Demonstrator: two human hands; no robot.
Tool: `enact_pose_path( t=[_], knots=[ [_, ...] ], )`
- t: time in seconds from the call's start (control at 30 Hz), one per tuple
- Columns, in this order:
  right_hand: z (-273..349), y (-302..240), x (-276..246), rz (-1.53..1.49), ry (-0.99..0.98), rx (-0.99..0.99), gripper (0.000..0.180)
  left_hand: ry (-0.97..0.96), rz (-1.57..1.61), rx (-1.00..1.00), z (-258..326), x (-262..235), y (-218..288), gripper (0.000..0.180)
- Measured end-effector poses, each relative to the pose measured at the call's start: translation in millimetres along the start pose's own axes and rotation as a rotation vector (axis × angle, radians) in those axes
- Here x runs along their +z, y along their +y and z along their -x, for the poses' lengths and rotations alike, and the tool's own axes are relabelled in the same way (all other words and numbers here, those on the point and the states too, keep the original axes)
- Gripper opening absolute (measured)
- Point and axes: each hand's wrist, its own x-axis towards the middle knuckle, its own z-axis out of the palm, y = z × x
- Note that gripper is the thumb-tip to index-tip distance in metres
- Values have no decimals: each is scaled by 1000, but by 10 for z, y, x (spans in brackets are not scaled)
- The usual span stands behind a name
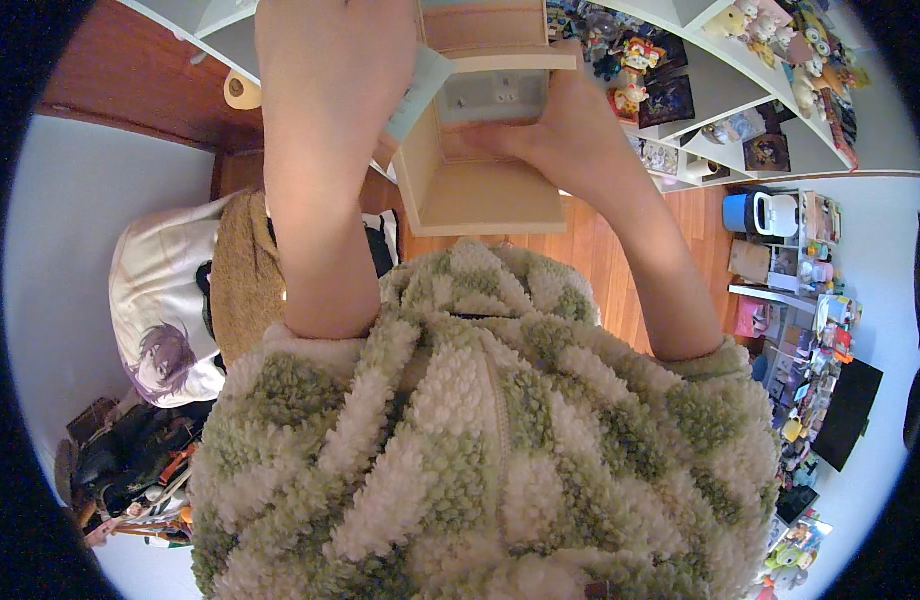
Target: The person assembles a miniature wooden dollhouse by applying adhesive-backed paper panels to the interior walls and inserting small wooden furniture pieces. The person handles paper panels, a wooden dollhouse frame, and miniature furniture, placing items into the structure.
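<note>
White shelves (725,85) packed with small figures and pictures stand at the upper right, above a wooden floor (635,290). At the left, a brown cloth (245,285) lies against a white blanket (150,290); at the far right, a black screen (848,415) is near a cluttered shelf. Ahead of the fluffy green-and-white jacket (480,430) is a tan box (485,200), between the hands. The right hand (570,120) grasps its right side, thumb inside. From beside the left hand (335,60) juts a pale blue card (420,95); its fingers are hidden, so I cannot tell whether they grip it.
</note>
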Motion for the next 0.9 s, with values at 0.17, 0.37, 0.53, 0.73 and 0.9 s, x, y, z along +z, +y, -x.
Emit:
enact_pose_path(
  t=[0.17,0.37,0.53,0.73,0.9],
  knots=[
    [213,-15,-213,-198,164,-2,39,-50,23,-96,-14,-83,-47,33],
    [453,64,-537,482,50,-800,26,-181,293,32,32,-227,17,25],
    [387,-49,-542,659,-143,-1046,30,-185,292,-135,153,-227,315,26],
    [223,-128,-357,704,-165,-1237,32,-108,61,-134,240,-245,518,28],
    [202,-137,-224,630,-195,-1221,36,-156,167,-193,271,-259,488,28]
  ],
)
